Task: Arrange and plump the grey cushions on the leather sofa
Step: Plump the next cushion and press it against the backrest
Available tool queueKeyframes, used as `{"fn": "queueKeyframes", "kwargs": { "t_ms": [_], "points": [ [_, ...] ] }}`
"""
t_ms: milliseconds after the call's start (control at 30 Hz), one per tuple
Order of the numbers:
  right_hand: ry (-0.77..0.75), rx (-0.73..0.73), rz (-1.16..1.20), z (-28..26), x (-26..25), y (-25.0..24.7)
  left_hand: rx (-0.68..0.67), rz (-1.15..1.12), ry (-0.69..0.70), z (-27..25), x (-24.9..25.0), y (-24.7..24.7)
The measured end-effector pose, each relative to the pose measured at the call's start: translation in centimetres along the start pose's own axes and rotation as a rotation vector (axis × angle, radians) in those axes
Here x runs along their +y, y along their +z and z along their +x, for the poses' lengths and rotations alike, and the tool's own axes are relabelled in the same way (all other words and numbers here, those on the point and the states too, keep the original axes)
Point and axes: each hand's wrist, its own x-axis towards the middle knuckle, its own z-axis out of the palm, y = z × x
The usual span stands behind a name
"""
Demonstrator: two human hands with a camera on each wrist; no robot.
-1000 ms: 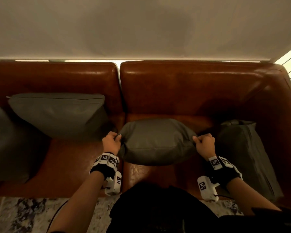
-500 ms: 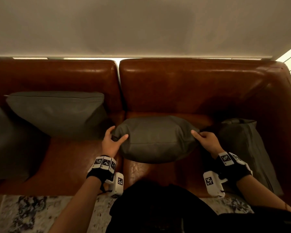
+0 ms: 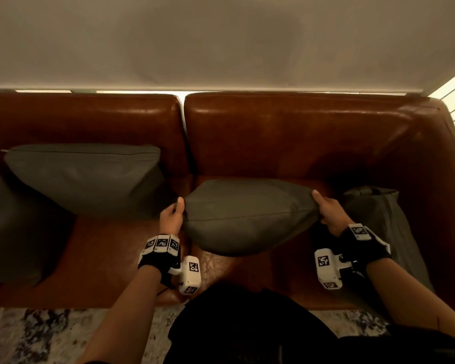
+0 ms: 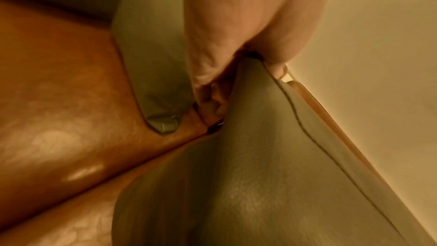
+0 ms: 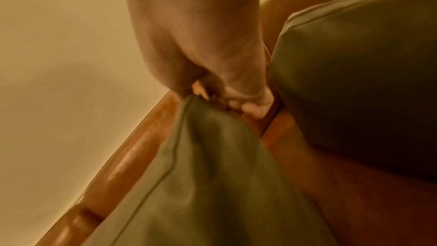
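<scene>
Around the held cushion, a smooth grey cushion (image 3: 84,177) leans on the glossy brown leather sofa (image 3: 286,137) backrest to its left, and a slumped grey cushion (image 3: 384,214) lies against the arm to its right. Over the right seat, the plump, seamed grey leather cushion (image 3: 244,216) lies with its long axis running left to right. Left hand (image 3: 171,219) and right hand (image 3: 330,215) each pinch one end corner between thumb and curled fingers.

The far-left cushion (image 3: 8,227) gets chopped by the frame edge, so its shape is anyone's guess. Left hand (image 3: 171,219) fingers vanish behind the middle cushion (image 3: 247,216), same with the right hand (image 3: 331,216). Both wrist views are pretty smeary, and the rug (image 3: 37,334) pattern is just blotches.
</scene>
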Motion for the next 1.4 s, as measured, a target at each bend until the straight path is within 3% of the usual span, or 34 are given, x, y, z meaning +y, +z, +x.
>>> {"fn": "queueKeyframes", "kwargs": {
  "t_ms": [67,200,267,400,533,667,833,967,1100,1267,1400],
  "points": [
    [-0.069,0.045,-0.084,-0.1,0.6,0.7,0.027,0.042,0.076,-0.4,0.1,-0.1],
    [-0.185,0.003,-0.259,-0.7,1.0,2.1,-0.025,-0.172,0.097,-1.6,-0.2,-0.9],
    [-0.287,0.044,-0.397,-0.4,0.6,2.6,-0.017,-0.099,0.141,-1.4,-0.2,-1.0],
    [-0.316,0.136,-0.446,0.0,-0.7,3.2,-0.014,0.058,0.212,-0.4,0.3,-0.4],
    [-0.446,0.202,-0.587,-0.7,-1.8,1.4,0.112,0.171,0.222,0.3,0.7,-1.2],
    [-0.473,0.250,-0.585,-1.5,-0.7,0.4,0.132,0.238,0.258,0.4,0.6,-1.3],
    [-0.184,0.021,-0.188,-1.1,-0.9,-0.1,0.078,0.251,0.273,0.5,-0.3,-2.4],
    [-0.326,0.087,-0.464,-0.1,-1.2,0.0,0.033,0.278,0.280,0.2,-0.1,-2.6],
    [-0.488,0.169,-0.580,0.0,-1.0,0.8,0.044,0.291,0.303,-0.4,0.1,-2.2],
    [-0.577,0.129,-0.763,0.2,-1.4,1.5,0.029,0.297,0.329,-1.0,0.2,-1.8],
    [-0.547,0.012,-0.804,0.7,-2.0,1.7,0.058,0.347,0.351,-1.0,0.3,-2.1]
  ]
}}
